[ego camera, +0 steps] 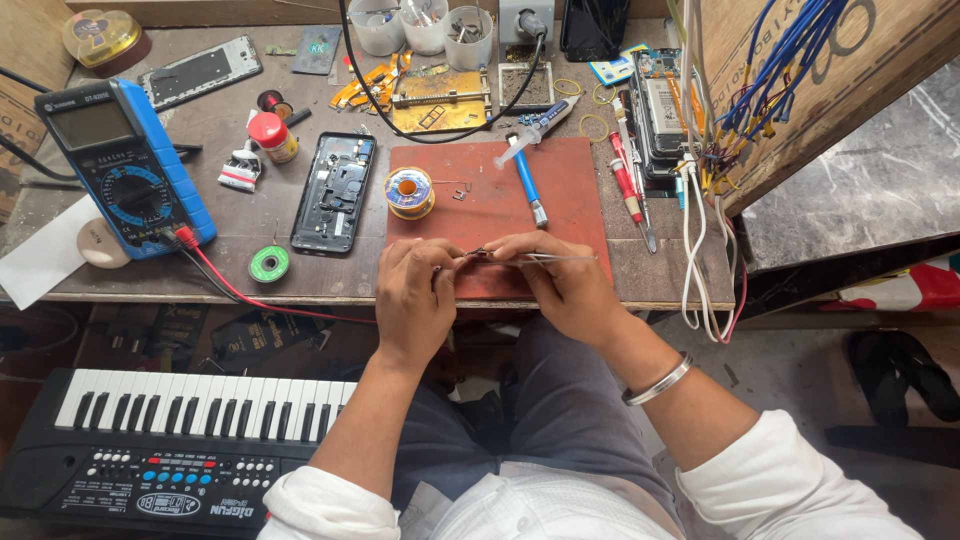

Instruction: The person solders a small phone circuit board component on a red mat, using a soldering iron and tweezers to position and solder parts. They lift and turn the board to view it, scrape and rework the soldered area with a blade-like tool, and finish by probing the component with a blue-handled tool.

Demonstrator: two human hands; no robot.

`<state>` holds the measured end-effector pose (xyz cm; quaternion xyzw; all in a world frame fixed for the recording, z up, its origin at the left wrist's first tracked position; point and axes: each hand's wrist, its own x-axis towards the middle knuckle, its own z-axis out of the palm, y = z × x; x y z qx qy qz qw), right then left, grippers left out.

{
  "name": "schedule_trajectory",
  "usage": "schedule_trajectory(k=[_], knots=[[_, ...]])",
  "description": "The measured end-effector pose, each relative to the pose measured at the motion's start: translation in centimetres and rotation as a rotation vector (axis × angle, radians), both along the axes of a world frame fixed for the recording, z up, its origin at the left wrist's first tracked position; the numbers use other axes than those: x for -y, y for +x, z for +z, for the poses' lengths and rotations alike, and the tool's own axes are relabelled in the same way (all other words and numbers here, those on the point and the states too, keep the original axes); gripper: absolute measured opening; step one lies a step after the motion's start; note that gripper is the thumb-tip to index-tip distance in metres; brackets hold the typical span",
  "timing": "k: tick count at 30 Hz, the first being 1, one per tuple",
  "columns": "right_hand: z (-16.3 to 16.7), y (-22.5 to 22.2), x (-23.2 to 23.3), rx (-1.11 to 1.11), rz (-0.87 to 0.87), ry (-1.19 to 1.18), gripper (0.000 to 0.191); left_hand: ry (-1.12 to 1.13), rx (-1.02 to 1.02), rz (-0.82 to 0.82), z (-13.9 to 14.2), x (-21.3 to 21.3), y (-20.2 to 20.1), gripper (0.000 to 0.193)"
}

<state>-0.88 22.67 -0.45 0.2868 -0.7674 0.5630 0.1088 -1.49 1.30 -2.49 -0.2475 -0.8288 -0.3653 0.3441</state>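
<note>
Above the white sleeves (770, 480), both hands pinch slim metal tweezers (545, 258) over the red mat (560, 190) at the table's near edge: left hand (415, 295) at the tip, right hand (565, 285) mid-shaft; light, stiff, springy, sharp-pointed, I'd say

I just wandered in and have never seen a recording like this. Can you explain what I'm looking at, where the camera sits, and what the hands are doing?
There is no machine here: the one picture comes from a camera worn on a person's head, looking down at their own two hands over a cluttered workbench. The left hand pinches some tiny part, too small to identify. The right hand holds thin metal tweezers to it, above a reddish work mat. On the bench lie a blue multimeter, an opened phone, a solder spool and a blue-handled screwdriver. A black toy keyboard sits lower, beside the person's knees.
</note>
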Motion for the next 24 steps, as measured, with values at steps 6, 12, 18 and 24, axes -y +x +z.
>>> schedule_trajectory(k=[6,12,18,24], knots=[[-0.2,-0.28,0.23,0.127,0.029,-0.074,0.03,0.026,-0.006,-0.013,0.02,-0.05,-0.19,0.025],[-0.1,-0.01,0.34,0.066,-0.043,-0.052,0.028,-0.001,-0.024,-0.012,0.07,-0.07,-0.25,0.026],[0.17,0.02,0.53,0.021,-0.082,0.024,0.027,-0.008,-0.033,-0.011,0.18,-0.05,-0.28,0.027],[-0.05,-0.25,0.91,0.125,-0.061,-0.09,0.026,0.003,0.006,-0.013,0.38,-0.12,-0.19,0.028]])
